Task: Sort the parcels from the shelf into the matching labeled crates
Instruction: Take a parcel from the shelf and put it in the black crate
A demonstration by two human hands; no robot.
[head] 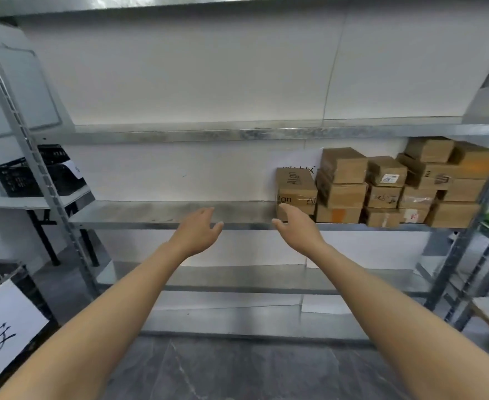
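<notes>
So the person is mid-reach here, both arms stretched out toward the middle shelf [162, 212]. The parcels [381, 186] are all stacked on the right end of that shelf, brown cardboard boxes piled a few high, and the rest of the shelf to the left is bare metal. The left hand [200, 229] hovers over the shelf's front edge with fingers loose and apart, holding nothing. The right hand [298, 226] is also spread wide, thumb out, right in front of the bottom of the leftmost stack, the one with the "Algn" box [295, 183] on top. Whether the fingertips are actually touching cardboard is hard to tell. Looks like the step is grabbing the next parcel, and honestly the smart move is to take the top box rather than tug the bottom one, or the stack tips forward off the edge. Bring the left hand over to the box's free left side, squeeze from both sides, lift straight up, then read the label before walking off. A black crate [21, 177] sits on a table far left and a crate with a white sign [7, 321] is near left, so check which one matches.
</notes>
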